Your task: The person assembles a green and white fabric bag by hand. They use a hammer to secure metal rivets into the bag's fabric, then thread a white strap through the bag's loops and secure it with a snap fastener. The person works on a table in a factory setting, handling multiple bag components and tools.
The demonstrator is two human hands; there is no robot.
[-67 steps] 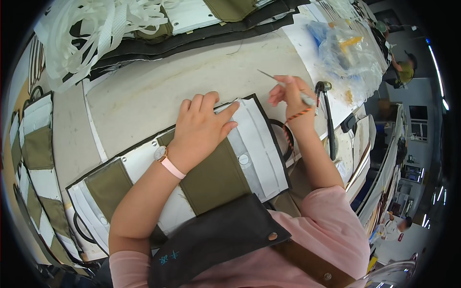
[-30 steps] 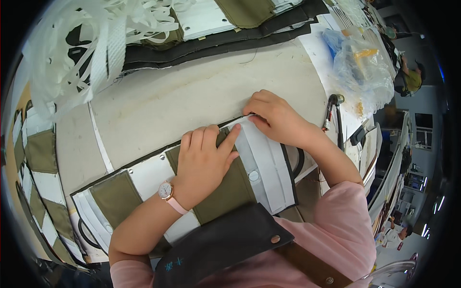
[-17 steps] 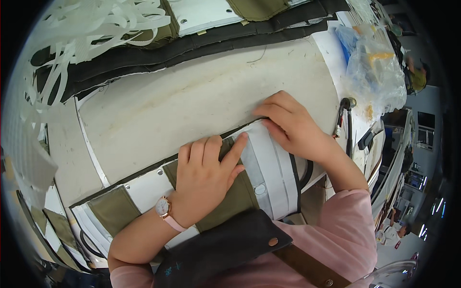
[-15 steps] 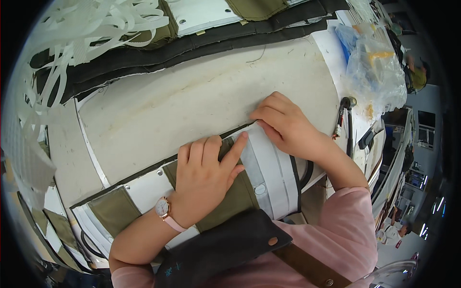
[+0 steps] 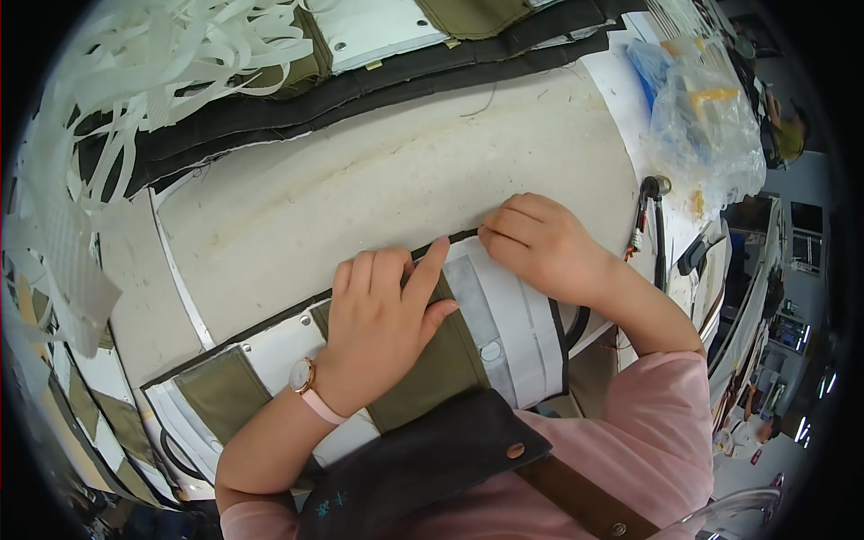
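Bag panel lies on table. Left hand spread on it, gripping nothing. Right hand curled at far edge; grip unclear. Weak left pressure could let panel skew.

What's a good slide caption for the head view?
Left hand spread on a green-and-white panel, right hand curled at its far edge, white straps and a plastic bag beyond.

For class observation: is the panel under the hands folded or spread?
The panel is spread: green and white bands lie side by side.
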